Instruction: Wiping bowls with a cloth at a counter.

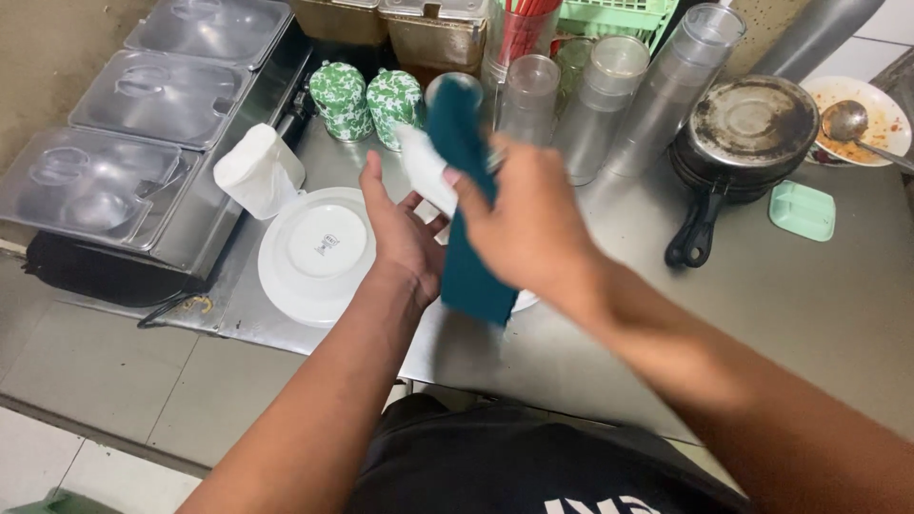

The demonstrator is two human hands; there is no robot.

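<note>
Counter [809,295]: 1 upturned plate [314,249] at left, 1 roll [259,169] touching its far-left rim. 2 upturned cups [367,100] behind the plate. Stacked tumblers [609,105] right of the cups. Pans [743,143] right of the tumblers; 1 dish [881,105] with spoon [847,122] behind them. 3 lidded trays [157,100] along the left edge.

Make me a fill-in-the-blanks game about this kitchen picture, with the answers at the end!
1. The right hand wipes with a dark teal ____.
2. Beside the left hand, a white plate lies ____ down on the metal counter.
3. The two patterned cups at the back are white and ____.
4. On the dirty plate at the far right rests a metal ____.

Answers: cloth; upside; green; spoon
</note>
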